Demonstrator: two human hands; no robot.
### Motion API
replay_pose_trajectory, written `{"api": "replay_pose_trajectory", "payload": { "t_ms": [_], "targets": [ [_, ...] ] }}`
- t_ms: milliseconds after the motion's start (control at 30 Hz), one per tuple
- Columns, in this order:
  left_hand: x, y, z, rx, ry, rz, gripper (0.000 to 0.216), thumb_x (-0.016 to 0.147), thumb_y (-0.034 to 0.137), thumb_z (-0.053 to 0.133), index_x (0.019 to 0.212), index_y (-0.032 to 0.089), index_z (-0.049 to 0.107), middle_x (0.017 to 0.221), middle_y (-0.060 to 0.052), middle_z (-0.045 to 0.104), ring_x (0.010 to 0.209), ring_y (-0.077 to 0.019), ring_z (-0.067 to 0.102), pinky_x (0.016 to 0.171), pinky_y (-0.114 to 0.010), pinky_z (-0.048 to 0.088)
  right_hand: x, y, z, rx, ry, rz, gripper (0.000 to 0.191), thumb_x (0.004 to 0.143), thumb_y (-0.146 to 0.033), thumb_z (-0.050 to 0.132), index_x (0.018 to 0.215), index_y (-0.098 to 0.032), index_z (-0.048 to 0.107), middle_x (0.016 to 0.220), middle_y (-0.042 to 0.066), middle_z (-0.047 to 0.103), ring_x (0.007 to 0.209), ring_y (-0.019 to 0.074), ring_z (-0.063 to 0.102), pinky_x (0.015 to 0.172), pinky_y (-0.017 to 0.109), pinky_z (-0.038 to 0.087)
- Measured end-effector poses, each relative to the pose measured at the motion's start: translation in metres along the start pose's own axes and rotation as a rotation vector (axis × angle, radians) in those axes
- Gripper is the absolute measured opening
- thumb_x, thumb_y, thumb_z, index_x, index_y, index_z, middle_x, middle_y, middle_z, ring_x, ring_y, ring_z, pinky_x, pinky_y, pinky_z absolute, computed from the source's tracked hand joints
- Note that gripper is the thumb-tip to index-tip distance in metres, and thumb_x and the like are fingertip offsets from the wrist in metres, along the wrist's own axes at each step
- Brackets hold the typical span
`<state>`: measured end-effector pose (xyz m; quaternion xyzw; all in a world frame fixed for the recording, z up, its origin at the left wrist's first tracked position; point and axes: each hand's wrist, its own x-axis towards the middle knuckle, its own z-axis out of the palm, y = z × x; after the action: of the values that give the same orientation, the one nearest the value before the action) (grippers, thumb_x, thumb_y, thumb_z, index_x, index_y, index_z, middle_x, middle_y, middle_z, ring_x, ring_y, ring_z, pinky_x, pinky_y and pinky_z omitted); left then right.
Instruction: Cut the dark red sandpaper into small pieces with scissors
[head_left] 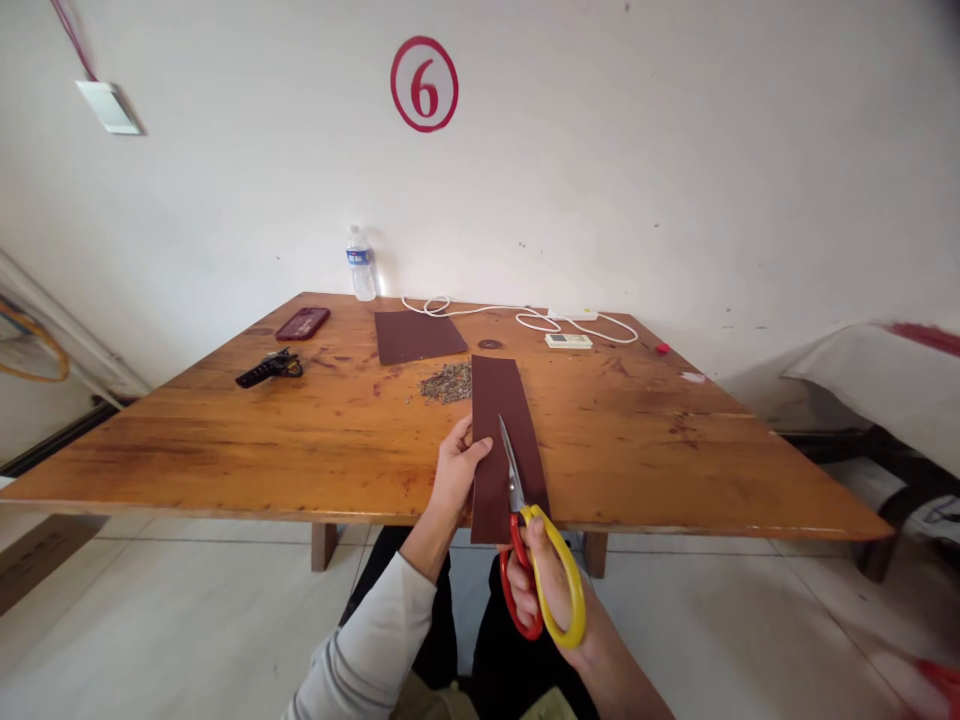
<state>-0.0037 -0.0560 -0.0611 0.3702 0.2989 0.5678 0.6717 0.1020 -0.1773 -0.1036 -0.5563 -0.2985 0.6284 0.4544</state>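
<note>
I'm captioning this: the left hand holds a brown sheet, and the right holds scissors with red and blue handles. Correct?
Not blue: the head view shows red and yellow handles. The left hand does hold a brown sheet, the right hand scissors.

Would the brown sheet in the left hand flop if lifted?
The brown sheet probably flexes but doesn't collapse: gripped at one edge by the left hand, it looks nearly flat. It's likely light, given how thin it appears.
</note>
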Motion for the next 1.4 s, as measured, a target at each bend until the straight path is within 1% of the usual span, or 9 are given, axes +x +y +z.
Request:
{"api": "replay_pose_trajectory", "payload": {
  "t_ms": [167,367,533,800,933,1000,1100,1267,1400],
  "targets": [
    [-0.002,0.001,0.001,0.013,-0.048,-0.011,0.047,0.065,0.024,0.081,0.110,0.019,0.072,0.098,-0.005,0.077,0.074,-0.0177,0.069,0.069,-0.028,0.053,0.002,-0.013,0.008,0.088,0.041,0.021,0.078,0.053,-0.103,0.041,0.061,-0.025,0.038,0.045,-0.011,0.035,0.031,0.0033,0.023,0.030,0.018,0.023],
    [-0.004,0.000,0.002,0.009,-0.065,-0.026,0.049,0.065,0.025,0.081,0.113,0.020,0.072,0.099,-0.005,0.077,0.075,-0.0178,0.069,0.069,-0.028,0.053,-0.002,-0.020,0.008,0.102,-0.067,-0.014,0.078,0.063,-0.100,0.039,0.065,-0.023,0.048,0.042,-0.009,0.043,0.029,0.0055,0.035,0.032,0.019,0.029],
    [-0.005,0.002,0.002,0.010,-0.053,-0.025,0.046,0.065,0.025,0.081,0.111,0.020,0.073,0.100,-0.005,0.077,0.075,-0.0175,0.069,0.069,-0.028,0.053,-0.003,-0.020,0.010,0.053,-0.017,-0.047,0.076,0.065,-0.100,0.036,0.060,-0.024,0.043,0.036,-0.008,0.041,0.025,0.0065,0.035,0.030,0.020,0.025],
    [-0.006,0.003,0.005,-0.030,-0.060,-0.060,0.049,0.064,0.024,0.081,0.112,0.019,0.072,0.100,-0.005,0.077,0.070,-0.0163,0.068,0.064,-0.027,0.053,-0.008,-0.034,0.019,0.014,-0.043,-0.031,0.082,0.050,-0.105,0.036,0.053,-0.024,0.043,0.035,-0.007,0.042,0.025,0.0059,0.036,0.028,0.020,0.027],
    [-0.007,0.007,0.004,-0.065,-0.047,-0.102,0.046,0.062,0.024,0.082,0.106,0.018,0.072,0.091,-0.004,0.076,0.062,-0.0145,0.065,0.061,-0.027,0.051,-0.006,-0.028,0.013,0.030,-0.021,-0.039,0.081,0.058,-0.103,0.035,0.056,-0.023,0.046,0.035,-0.007,0.041,0.024,0.0056,0.034,0.027,0.018,0.024],
    [-0.006,0.009,0.003,-0.095,-0.053,-0.138,0.044,0.060,0.025,0.083,0.102,0.017,0.071,0.088,-0.004,0.075,0.060,-0.0138,0.064,0.061,-0.027,0.051,-0.004,-0.027,0.007,0.043,-0.078,-0.044,0.079,0.065,-0.099,0.036,0.064,-0.022,0.052,0.036,-0.007,0.044,0.025,0.0062,0.035,0.028,0.018,0.025],
    [-0.005,0.010,0.000,-0.129,-0.064,-0.189,0.045,0.059,0.026,0.084,0.101,0.017,0.069,0.086,-0.004,0.074,0.062,-0.0142,0.065,0.062,-0.027,0.051,-0.003,-0.029,0.002,0.064,-0.121,-0.050,0.078,0.065,-0.097,0.044,0.073,-0.021,0.057,0.040,-0.007,0.048,0.027,0.0061,0.035,0.029,0.018,0.027],
    [-0.005,0.007,0.004,-0.170,-0.076,-0.178,0.048,0.057,0.025,0.089,0.097,0.018,0.065,0.088,-0.003,0.074,0.066,-0.0146,0.066,0.067,-0.029,0.054,-0.009,-0.034,0.008,-0.018,-0.049,-0.064,0.072,0.069,-0.093,0.047,0.050,-0.024,0.043,0.034,-0.009,0.036,0.026,0.0053,0.031,0.030,0.020,0.027],
    [-0.003,0.003,0.007,-0.156,0.024,-0.159,0.039,0.064,0.037,0.086,0.087,0.018,0.062,0.078,-0.002,0.071,0.062,-0.0136,0.064,0.061,-0.027,0.052,-0.017,-0.034,0.010,-0.077,-0.021,-0.060,0.072,0.070,-0.093,0.047,0.046,-0.025,0.042,0.034,-0.007,0.035,0.028,0.0066,0.031,0.032,0.023,0.027]
  ]
}}
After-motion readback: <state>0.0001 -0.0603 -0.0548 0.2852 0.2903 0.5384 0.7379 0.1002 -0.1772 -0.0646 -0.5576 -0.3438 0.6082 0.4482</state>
